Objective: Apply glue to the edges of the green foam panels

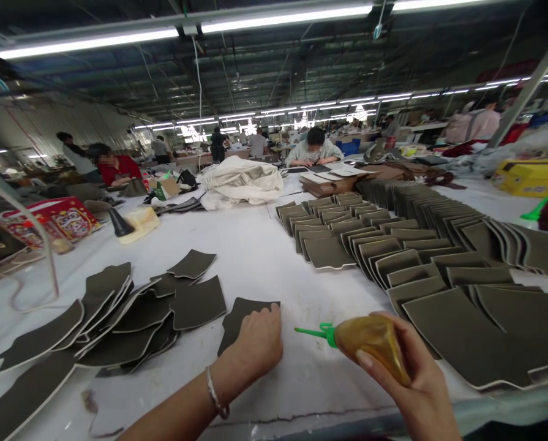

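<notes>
My left hand (261, 340), with a silver bracelet at the wrist, is closed over the edge of a dark olive-grey foam-backed piece (237, 316) on the white table. Its fingertips are partly hidden, and the thumb side cannot be seen. In my right hand (411, 361) is a squeeze bottle (370, 343) of amber liquid, lying sideways with its thin green nozzle pointing left toward my left hand. The nozzle tip is apart from the piece, over bare table. A loose pile of similar pieces (140, 312) lies to the left.
Overlapping rows of olive-grey pieces (393, 251) cover the table's right side. Behind are a white cloth bundle (241, 180) and a black cone (120, 223). A red patterned box (53, 220) is at left, a yellow box (528, 177) at right. A co-worker (315, 150) sits across the table.
</notes>
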A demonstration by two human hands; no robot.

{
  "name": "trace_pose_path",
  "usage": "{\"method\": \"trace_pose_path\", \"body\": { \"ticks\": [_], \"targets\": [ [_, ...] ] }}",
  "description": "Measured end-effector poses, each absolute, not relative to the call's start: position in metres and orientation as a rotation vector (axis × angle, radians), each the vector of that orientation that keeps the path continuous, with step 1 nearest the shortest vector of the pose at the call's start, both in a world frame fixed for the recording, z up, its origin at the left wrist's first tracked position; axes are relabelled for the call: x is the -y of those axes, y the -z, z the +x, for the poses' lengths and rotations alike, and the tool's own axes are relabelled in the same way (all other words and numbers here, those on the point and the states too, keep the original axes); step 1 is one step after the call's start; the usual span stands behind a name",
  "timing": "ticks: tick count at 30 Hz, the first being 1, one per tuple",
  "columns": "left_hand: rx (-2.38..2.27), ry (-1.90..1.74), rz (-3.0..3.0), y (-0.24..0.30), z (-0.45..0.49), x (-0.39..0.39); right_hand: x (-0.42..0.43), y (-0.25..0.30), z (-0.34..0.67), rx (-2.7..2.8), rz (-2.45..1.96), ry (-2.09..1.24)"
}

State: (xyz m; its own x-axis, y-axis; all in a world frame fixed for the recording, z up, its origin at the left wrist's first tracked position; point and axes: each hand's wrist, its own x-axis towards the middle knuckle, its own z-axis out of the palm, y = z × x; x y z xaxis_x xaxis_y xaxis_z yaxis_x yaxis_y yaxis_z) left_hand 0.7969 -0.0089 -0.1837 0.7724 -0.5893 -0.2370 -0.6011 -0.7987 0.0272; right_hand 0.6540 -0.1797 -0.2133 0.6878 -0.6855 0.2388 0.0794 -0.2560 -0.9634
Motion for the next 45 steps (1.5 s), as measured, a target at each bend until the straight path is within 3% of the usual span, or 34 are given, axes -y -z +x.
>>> {"method": "trace_pose_path", "body": {
  "ticks": [11, 29, 45],
  "targets": [
    [-1.109, -0.338, -2.912, 0.195, 0.810, -0.001, 0.179, 0.208, 0.661, -0.515, -1.626, 0.776],
    [-1.367, -0.369, -3.049, 0.204, 0.807, -0.030, 0.179, 0.226, 0.689, -0.079, -2.363, 0.867],
    [-1.344, -0.438, -3.083, 0.203, 0.805, -0.028, 0.183, 0.230, 0.687, -0.205, -2.342, 0.814]
  ]
}}
